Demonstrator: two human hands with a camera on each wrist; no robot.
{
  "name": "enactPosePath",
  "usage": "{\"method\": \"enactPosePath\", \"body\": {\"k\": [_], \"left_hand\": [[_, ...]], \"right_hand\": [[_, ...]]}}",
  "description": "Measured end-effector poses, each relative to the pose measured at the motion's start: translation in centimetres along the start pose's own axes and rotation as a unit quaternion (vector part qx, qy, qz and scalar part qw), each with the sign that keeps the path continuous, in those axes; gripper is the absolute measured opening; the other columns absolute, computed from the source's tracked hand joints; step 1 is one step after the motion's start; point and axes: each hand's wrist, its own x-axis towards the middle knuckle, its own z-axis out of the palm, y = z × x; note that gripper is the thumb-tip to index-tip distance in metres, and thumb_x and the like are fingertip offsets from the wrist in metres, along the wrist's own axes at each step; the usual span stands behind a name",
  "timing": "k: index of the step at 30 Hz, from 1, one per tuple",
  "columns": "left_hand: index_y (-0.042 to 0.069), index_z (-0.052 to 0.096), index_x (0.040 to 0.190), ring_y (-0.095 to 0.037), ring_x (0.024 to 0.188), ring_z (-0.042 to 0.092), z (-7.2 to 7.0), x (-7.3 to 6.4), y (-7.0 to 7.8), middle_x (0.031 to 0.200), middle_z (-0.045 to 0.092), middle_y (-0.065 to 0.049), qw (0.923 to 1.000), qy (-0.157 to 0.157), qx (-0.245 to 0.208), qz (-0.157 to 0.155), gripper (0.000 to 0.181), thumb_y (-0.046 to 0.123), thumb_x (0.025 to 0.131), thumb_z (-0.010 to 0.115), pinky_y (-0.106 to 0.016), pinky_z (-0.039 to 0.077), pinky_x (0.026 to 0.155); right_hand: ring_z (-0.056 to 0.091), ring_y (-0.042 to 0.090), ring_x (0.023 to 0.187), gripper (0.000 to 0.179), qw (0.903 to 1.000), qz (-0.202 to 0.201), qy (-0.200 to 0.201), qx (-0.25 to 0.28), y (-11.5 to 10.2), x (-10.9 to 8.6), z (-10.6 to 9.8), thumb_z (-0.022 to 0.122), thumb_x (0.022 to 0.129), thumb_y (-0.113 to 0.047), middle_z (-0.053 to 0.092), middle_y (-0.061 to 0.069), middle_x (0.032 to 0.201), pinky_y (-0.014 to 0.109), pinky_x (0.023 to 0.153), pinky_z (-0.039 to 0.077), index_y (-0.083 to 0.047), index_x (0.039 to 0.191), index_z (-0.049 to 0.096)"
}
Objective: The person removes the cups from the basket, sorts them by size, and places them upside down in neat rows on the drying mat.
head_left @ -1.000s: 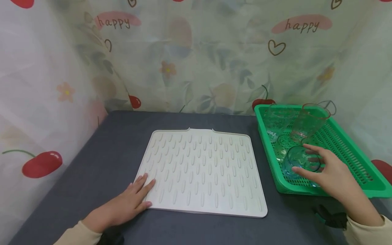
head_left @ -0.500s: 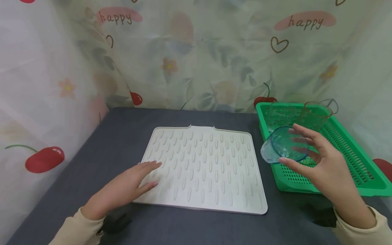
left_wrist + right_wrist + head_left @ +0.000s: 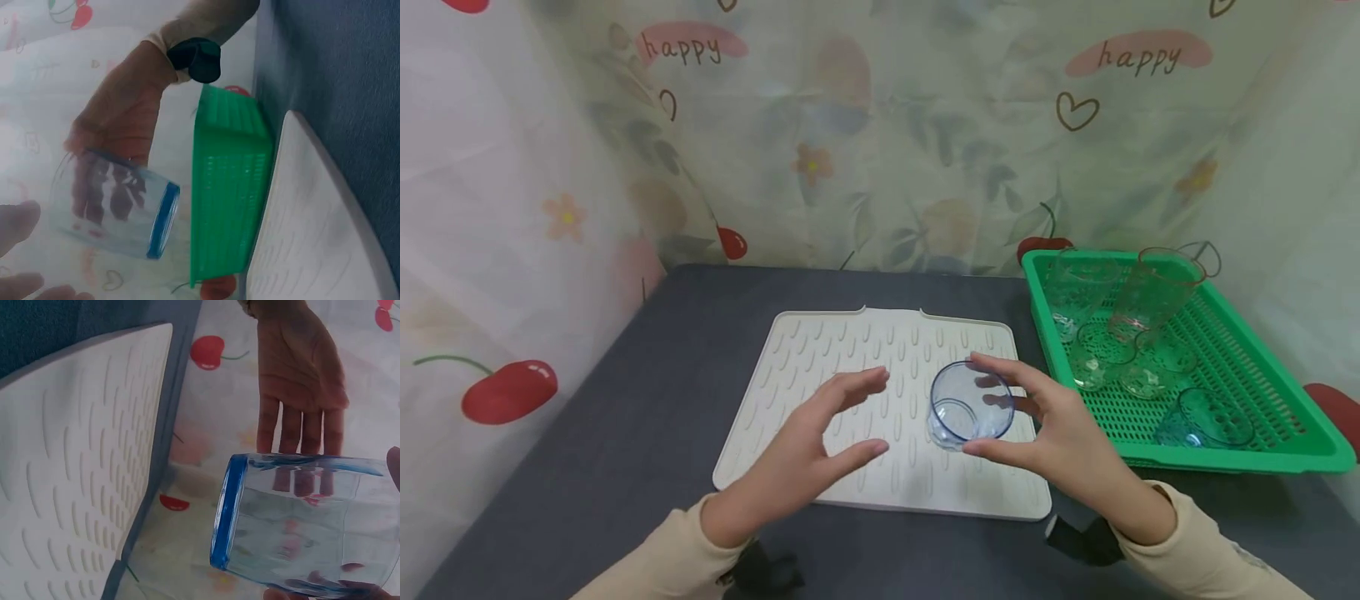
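My right hand [image 3: 1071, 429] grips a clear bluish drinking glass [image 3: 951, 421] near its rim, between thumb and fingers. The glass is held above the white ridged mat [image 3: 767, 396], its mouth tipped toward the head camera. In the right wrist view the glass [image 3: 300, 519] shows a thick blue base. My left hand [image 3: 801, 454] is over the mat to the left of the glass, thumb and fingers apart, holding nothing. A space separates its fingertips from the glass, as the left wrist view also shows with the glass [image 3: 119, 206] in the right hand [image 3: 125, 106].
A green slotted basket [image 3: 1292, 460] stands right of the mat. In it are a blue glass [image 3: 1213, 421] lying tilted, a pinkish tall glass [image 3: 1157, 296] and several clear glasses. The dark table [image 3: 647, 375] surrounds the mat, with a patterned curtain [image 3: 910, 142] behind.
My right hand has lifted the glass out of the basket and carried it left over the mat. My left hand has risen off the mat's left edge and moved right toward the glass.
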Motion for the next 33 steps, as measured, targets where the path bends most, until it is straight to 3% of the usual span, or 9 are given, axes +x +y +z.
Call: {"method": "enactPosePath", "body": {"k": [5,17,25,33], "left_hand": [[0.015,0.04,0.144,-0.014,0.133,0.047,2.1,0.3,-0.4,0.144,0.046,0.002,0.9985,-0.01,-0.05,-0.017,0.067,0.016,0.086,0.074,-0.032,0.041,0.107],[0.011,0.038,0.145,-0.02,0.132,0.048,3.8,1.5,-2.3,0.143,0.046,-0.006,0.9945,-0.03,-0.092,-0.041,0.074,0.012,0.083,0.077,-0.033,0.045,0.103],[0.007,0.038,0.146,-0.019,0.128,0.05,4.4,2.3,-3.5,0.139,0.05,-0.006,0.9959,-0.031,-0.065,-0.055,0.079,0.013,0.08,0.08,-0.034,0.049,0.098],[0.008,0.045,0.141,-0.017,0.121,0.055,4.1,3.0,-4.1,0.135,0.055,-0.004,0.9983,-0.004,-0.047,-0.034,0.077,0.014,0.075,0.084,-0.037,0.053,0.092]], "right_hand": [[0.06,0.015,0.112,0.077,0.9992,0.004,-0.03,0.027,0.7,0.0,1.5,0.088,0.07,-0.025,0.057,0.002,0.137,0.035,0.088,0.054,-0.018,0.138,0.052],[0.06,0.028,0.112,0.075,0.9962,0.035,-0.058,0.053,2.4,1.3,3.5,0.086,0.071,-0.029,0.056,0.005,0.139,0.035,0.09,0.054,-0.013,0.137,0.054],[0.06,0.026,0.114,0.075,0.9955,0.053,-0.067,0.039,3.1,2.1,3.9,0.085,0.072,-0.031,0.055,0.005,0.14,0.037,0.091,0.053,-0.014,0.138,0.054],[0.058,0.024,0.117,0.081,0.9947,0.057,-0.068,0.053,3.5,2.4,4.1,0.085,0.074,-0.029,0.053,0.006,0.141,0.038,0.095,0.051,-0.015,0.143,0.047]]}}
